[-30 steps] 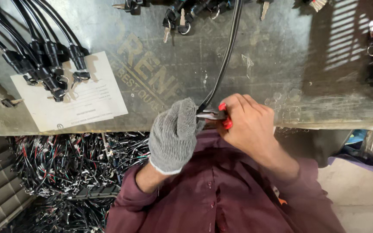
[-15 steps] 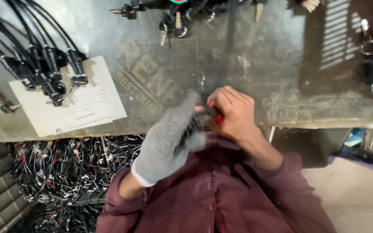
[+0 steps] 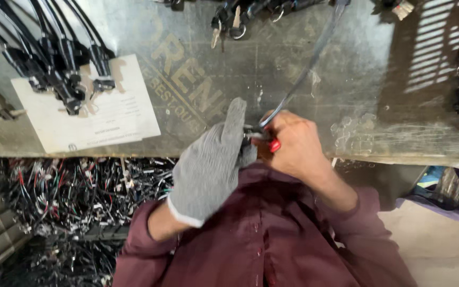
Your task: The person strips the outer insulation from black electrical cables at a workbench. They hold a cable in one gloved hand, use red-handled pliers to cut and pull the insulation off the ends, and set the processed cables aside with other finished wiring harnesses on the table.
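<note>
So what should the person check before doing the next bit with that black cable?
1. Cable end held: ok. The left hand, in a grey glove, and the bare right hand meet at the end of the black cable.
2. Which fingers actually pinch it: cannot tell, the hands cover that spot.
3. Red-handled tool in the right hand: ok, though only a bit of red shows.
4. Cable path across the bench: ok, it runs up and away without crossing other parts.
5. White paper sheet: not ok, black connectors lie on it.
6. Keys near the far edge: ok, apart from the hands.
</note>
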### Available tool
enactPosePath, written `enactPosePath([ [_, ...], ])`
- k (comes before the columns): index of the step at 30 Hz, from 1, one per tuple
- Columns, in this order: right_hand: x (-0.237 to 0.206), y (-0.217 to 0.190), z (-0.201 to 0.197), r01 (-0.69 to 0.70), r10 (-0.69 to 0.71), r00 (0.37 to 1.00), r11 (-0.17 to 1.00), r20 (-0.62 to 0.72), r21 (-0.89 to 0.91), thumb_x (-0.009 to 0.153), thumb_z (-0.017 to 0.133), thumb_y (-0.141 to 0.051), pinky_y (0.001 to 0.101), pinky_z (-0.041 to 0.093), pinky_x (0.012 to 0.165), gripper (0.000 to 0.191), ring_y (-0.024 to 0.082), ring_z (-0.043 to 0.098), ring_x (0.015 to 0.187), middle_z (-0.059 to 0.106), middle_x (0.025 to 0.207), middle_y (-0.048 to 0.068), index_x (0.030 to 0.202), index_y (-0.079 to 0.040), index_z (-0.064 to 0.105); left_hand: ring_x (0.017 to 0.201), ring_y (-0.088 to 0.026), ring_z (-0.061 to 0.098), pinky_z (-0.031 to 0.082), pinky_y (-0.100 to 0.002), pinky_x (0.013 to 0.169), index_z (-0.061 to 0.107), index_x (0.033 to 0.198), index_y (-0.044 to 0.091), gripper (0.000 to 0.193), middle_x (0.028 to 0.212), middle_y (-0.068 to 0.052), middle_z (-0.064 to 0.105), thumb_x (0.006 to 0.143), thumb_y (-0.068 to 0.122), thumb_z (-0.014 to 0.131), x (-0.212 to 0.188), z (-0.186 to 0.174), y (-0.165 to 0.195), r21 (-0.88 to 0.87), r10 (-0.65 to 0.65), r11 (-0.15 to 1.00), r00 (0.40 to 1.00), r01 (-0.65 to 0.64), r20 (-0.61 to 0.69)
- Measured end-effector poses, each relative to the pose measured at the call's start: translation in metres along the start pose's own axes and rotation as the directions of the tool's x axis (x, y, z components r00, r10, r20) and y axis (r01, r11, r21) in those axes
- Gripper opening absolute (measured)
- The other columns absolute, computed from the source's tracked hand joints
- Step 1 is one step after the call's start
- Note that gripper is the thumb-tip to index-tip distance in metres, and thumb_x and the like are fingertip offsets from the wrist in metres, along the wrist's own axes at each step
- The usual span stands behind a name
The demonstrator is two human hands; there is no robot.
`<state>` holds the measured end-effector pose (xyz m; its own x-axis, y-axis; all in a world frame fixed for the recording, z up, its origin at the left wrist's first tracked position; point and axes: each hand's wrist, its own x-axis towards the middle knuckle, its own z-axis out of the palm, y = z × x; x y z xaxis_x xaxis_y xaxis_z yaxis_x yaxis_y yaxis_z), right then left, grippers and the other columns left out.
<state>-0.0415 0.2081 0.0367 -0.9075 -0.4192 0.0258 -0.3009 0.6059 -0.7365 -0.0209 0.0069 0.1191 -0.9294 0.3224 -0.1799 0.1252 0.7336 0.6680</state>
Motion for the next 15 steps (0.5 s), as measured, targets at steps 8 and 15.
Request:
enactPosePath([
  [8, 0.009, 0.014, -0.002, 0.258, -0.264, 0.945, 0.965, -0.191, -0.054, 0.075, 0.078, -0.01, 0.0447, 0.053, 0.088, 0.03, 0.034, 0.067, 0.099, 0.065, 0.096, 0.011, 0.097, -0.004, 0.059, 0.096, -0.019, 0.067, 0.056, -0.034, 0.094, 0.038, 0.16, 0.003, 0.07, 0.117, -0.01, 0.066, 0.098, 0.0, 0.071, -0.004, 0.016, -0.022, -0.706, 0.209, 0.697, 0.977, -0.126, 0.032],
  [15, 0.019, 0.024, 0.002, 0.301, -0.292, 0.934, 0.953, -0.207, 0.012, 0.078, 0.09, -0.016, 0.0424, 0.053, 0.082, 0.037, 0.032, 0.065, 0.09, 0.062, 0.09, 0.01, 0.09, -0.006, 0.056, 0.101, -0.019, 0.063, 0.056, -0.032, 0.091, 0.044, 0.155, 0.002, 0.064, 0.119, -0.011, 0.065, 0.095, 0.001, 0.068, -0.02, 0.045, -0.028, -0.723, 0.062, 0.69, 0.998, -0.035, 0.011],
])
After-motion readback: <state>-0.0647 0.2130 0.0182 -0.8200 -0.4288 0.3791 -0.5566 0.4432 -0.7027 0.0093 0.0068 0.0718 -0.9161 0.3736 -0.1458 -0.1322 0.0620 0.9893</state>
